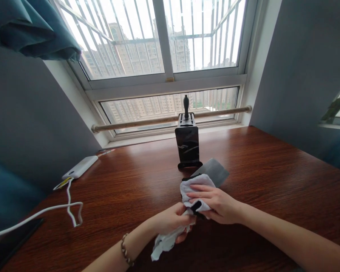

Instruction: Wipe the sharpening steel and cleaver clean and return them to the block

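My right hand (215,204) presses a folded white cloth with black edging (200,183), fingers laid over its top and thumb underneath. From behind the cloth sticks out a wide, flat grey blade (214,172), like that of a cleaver; its handle end is hidden. My left hand (178,219) is closed just below the cloth, around crumpled white material (167,241) that hangs out under the fist. Whether the blade's handle is inside that fist cannot be made out. Both hands are close together above the table's near part.
Beyond the blade, a black knife holder (187,145) stands on the brown wooden table (136,173), a dark handle (186,105) rising from its top. At the left lie a white power strip (81,167) and its cable (70,206). A barred window forms the back.
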Demonstrator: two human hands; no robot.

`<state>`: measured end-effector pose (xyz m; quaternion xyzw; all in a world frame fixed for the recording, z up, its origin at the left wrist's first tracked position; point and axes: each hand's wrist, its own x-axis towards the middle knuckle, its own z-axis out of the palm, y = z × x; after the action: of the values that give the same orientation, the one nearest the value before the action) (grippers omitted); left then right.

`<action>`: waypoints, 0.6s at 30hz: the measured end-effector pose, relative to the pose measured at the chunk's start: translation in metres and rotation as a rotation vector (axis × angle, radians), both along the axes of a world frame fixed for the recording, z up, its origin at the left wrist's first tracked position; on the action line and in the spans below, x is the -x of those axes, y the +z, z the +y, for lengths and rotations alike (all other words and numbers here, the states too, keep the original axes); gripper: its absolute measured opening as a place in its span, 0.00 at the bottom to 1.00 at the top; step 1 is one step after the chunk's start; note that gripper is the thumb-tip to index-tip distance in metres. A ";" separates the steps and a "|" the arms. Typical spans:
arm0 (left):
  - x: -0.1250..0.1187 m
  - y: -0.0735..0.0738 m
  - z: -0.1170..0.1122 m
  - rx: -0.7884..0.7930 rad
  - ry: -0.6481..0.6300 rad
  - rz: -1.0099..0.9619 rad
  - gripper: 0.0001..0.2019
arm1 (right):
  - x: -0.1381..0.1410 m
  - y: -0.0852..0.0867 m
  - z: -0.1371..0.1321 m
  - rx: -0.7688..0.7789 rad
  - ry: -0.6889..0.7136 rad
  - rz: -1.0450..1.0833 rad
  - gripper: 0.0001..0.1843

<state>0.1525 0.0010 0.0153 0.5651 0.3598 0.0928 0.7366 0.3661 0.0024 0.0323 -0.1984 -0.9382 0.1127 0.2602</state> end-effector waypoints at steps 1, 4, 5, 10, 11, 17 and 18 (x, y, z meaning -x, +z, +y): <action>0.000 0.000 0.000 -0.005 -0.007 0.002 0.09 | -0.002 -0.002 0.003 -0.003 -0.052 0.037 0.20; 0.000 0.001 0.000 -0.006 -0.034 0.002 0.09 | -0.009 -0.010 0.016 -0.021 -0.327 0.193 0.20; 0.000 0.001 0.000 -0.001 -0.039 -0.002 0.09 | -0.010 -0.011 0.018 -0.031 -0.393 0.223 0.20; 0.002 -0.001 0.000 -0.018 -0.002 0.044 0.09 | -0.004 -0.004 0.007 -0.049 -0.134 0.049 0.19; 0.002 -0.002 -0.001 -0.024 0.013 0.054 0.10 | -0.002 -0.002 0.003 -0.045 -0.059 0.010 0.19; 0.001 0.000 -0.002 -0.030 -0.024 0.062 0.08 | -0.010 -0.008 0.015 -0.107 -0.307 0.113 0.19; 0.001 0.001 -0.002 -0.032 -0.025 0.057 0.08 | -0.012 -0.011 0.019 -0.115 -0.384 0.149 0.18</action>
<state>0.1519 -0.0008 0.0158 0.5838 0.3720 0.0731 0.7180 0.3784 0.0217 0.0216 -0.3495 -0.8663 0.0218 0.3563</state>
